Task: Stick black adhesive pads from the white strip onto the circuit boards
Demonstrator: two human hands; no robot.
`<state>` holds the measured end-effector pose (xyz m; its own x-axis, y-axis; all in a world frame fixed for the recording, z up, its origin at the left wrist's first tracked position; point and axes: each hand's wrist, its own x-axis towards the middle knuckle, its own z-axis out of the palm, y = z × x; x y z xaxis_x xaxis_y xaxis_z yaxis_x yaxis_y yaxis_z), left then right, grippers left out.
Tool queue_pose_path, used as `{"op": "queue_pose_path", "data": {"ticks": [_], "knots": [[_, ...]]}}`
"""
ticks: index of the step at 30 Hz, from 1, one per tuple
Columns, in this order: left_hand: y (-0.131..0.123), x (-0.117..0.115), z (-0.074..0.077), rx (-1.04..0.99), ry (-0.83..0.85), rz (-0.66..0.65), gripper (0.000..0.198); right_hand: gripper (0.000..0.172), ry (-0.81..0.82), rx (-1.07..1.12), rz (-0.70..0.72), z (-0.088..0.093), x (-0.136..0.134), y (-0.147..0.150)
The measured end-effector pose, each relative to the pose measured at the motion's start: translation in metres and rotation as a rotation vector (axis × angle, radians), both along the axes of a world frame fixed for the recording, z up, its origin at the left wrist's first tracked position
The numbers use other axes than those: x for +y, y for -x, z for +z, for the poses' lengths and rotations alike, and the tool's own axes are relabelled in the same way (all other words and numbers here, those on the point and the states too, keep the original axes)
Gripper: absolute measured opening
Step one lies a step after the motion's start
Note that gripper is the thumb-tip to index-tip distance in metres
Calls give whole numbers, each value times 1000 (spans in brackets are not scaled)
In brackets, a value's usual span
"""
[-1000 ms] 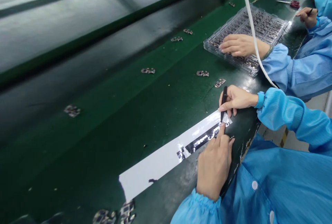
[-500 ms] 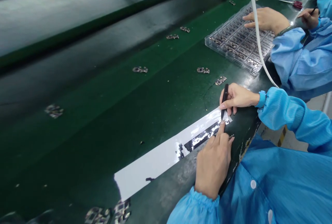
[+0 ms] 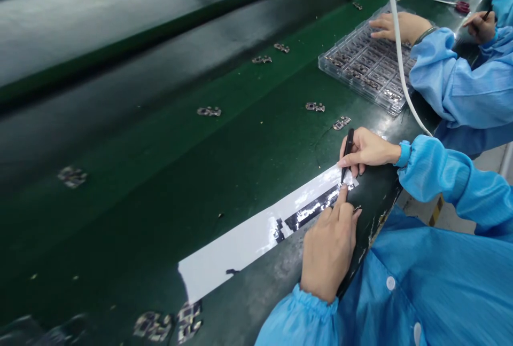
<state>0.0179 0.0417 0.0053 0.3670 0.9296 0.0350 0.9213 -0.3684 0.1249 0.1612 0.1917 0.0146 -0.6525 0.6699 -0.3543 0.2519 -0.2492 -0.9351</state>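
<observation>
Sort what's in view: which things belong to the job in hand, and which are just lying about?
Seemingly in use:
black pointed tool, held in the right hand
white strip with black pieces, the left hand reaching over it

Apparently just lying about:
loose circuit boards on the bench
red-handled scissors

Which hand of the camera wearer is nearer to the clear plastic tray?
Right. The right hand, holding a black tool, is below the tray in the picture; the left hand is lower, farther away.

Dk grn bench (image 3: 160, 218); wht strip (image 3: 224, 258), 6 o'clock, w/ blk band (image 3: 315, 210); blk tool (image 3: 348, 143), 3 o'clock; blue coat (image 3: 433, 271), wht buttons (image 3: 390, 282), 4 o'clock; red scissor handles (image 3: 462, 7), 2 o'clock.
</observation>
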Motion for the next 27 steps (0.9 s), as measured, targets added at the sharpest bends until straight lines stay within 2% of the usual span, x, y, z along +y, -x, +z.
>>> {"op": "queue_pose_path", "data": {"ticks": [8, 14, 22, 27], "knots": [[-1, 0, 2, 6, 11, 4, 21, 33, 39, 35, -54, -3, 2, -6], [0, 0, 2, 21, 8, -14, 23, 35, 54, 44, -3, -6, 6, -7], [0, 1, 5, 2, 63, 0, 19, 35, 69, 9, 73, -2, 8, -5], [0, 1, 4, -3, 65, 0, 20, 35, 83, 22, 67, -2, 8, -5]]}}
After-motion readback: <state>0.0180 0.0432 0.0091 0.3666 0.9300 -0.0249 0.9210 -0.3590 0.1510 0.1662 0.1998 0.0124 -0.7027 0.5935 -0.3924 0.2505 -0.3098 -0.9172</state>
